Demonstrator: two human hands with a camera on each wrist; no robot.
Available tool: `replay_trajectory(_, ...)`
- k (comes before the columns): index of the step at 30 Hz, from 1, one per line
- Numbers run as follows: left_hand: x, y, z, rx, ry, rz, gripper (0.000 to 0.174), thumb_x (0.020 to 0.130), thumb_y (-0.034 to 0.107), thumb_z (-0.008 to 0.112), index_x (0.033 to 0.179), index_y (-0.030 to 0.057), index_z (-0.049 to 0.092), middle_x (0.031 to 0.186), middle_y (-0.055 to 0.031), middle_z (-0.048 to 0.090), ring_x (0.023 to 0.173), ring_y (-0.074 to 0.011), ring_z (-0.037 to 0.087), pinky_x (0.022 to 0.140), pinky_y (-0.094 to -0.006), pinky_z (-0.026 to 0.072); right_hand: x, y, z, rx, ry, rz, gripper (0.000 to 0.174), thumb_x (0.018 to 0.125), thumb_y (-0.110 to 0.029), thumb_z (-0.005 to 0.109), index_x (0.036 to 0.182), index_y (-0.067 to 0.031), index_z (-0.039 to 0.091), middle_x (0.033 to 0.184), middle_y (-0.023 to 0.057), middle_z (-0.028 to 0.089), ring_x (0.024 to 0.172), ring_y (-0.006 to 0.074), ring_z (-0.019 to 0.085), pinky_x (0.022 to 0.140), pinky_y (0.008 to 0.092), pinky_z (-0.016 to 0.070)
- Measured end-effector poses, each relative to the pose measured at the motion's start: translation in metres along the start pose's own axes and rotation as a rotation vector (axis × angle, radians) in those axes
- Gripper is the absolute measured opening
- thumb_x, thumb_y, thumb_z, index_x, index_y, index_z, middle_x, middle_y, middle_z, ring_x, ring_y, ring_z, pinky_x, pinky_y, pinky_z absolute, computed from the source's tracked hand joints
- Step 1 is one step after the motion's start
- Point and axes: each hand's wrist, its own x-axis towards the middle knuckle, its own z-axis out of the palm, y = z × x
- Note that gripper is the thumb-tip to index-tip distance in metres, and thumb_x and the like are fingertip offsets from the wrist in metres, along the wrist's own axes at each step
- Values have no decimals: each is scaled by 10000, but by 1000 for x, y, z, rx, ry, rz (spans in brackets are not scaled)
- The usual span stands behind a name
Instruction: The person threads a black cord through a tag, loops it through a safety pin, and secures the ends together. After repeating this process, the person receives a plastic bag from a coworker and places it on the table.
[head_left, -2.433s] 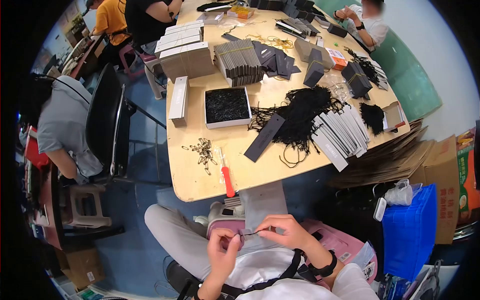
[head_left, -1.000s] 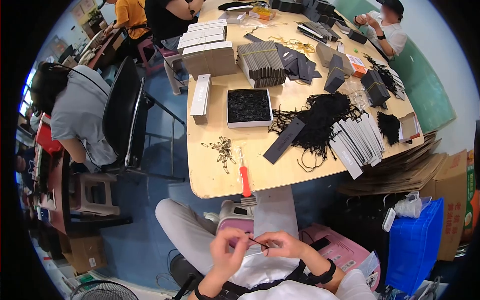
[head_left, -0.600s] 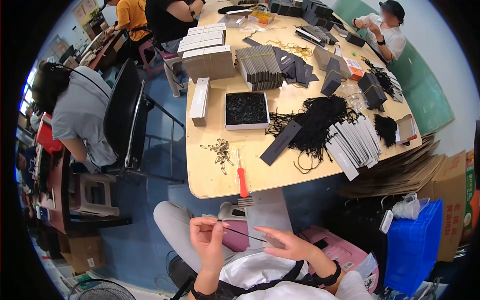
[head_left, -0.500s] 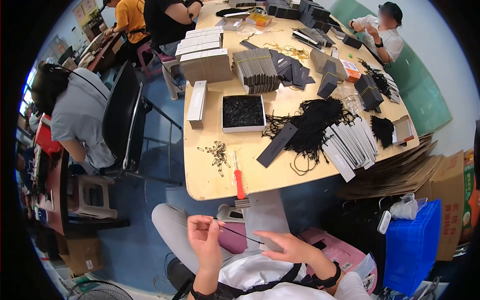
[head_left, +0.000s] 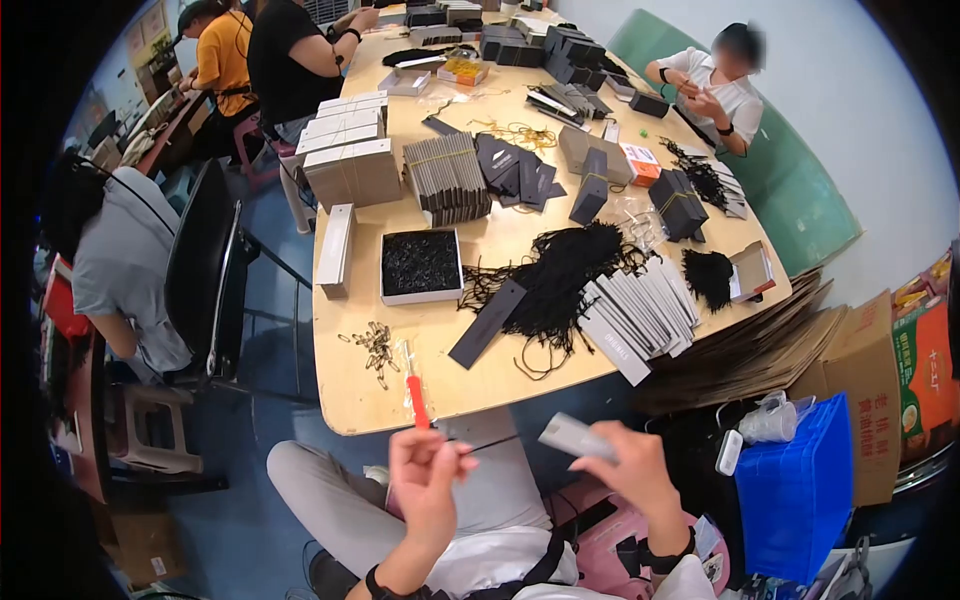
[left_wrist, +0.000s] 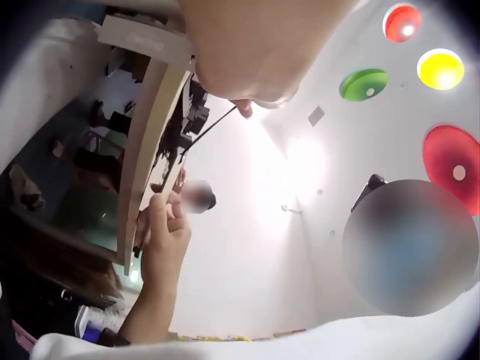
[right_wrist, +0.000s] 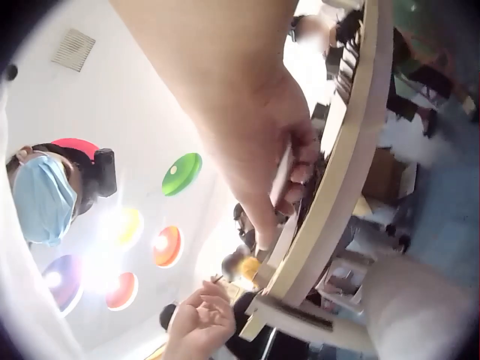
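My right hand (head_left: pixel 640 472) holds a pale grey card tag (head_left: pixel 578 438) between thumb and fingers, its end pointing left toward the other hand. To the left, above my lap, my left hand (head_left: pixel 425 478) pinches one end of a thin black cord (head_left: pixel 492 443). The left wrist view shows this cord (left_wrist: pixel 210 130) stretched straight across toward the right hand. In the right wrist view the tag (right_wrist: pixel 283 169) lies edge-on in the fingers, which hide part of it. Both hands are just off the table's near edge.
On the table (head_left: pixel 480 395) lie a red-handled tool (head_left: pixel 416 402), small metal pins (head_left: pixel 372 350), a box of black bits (head_left: pixel 421 268), a black cord heap (head_left: pixel 560 270), fanned pale tags (head_left: pixel 640 315) and banded card stacks (head_left: pixel 447 178). A blue bin (head_left: pixel 795 490) stands right. Other people sit around.
The right hand has moved right and up with the tag, showing more of its face. The hands are farther apart, with the left still pinching the cord. The head view has shifted.
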Motion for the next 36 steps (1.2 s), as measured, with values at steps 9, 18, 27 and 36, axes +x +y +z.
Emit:
replay_trajectory(9,40,-40,78,-91,-335,-93,354,904,26,531,1239,14,419,1240,-130,516,1194,-245,494,953,-340,414,42,33,10,-297,373,192,274,852,-133,596,1113,-59,560,938,132,588,801,326,604,637,379,489)
replay_trajectory(18,32,18,39,120,-236,-21,378,873,35,546,1237,-17,457,1316,-160,482,1216,-271,484,977,-345,402,82,39,23,-502,483,140,299,776,-118,664,1064,-66,603,997,89,531,915,283,506,798,384,406)
replay_trajectory(27,46,25,-37,859,128,510,235,828,-57,528,1051,-23,594,1085,-144,589,921,-199,606,764,-299,482,100,2,53,57,251,-129,202,675,-119,745,810,-39,617,823,81,532,837,266,499,744,358,390)
replay_trajectory(36,80,28,-53,1380,382,576,186,820,145,632,1005,126,628,901,-59,540,677,-235,608,558,-341,484,105,-20,69,0,111,-137,125,712,-88,690,778,-66,586,835,75,541,849,272,510,747,378,385)
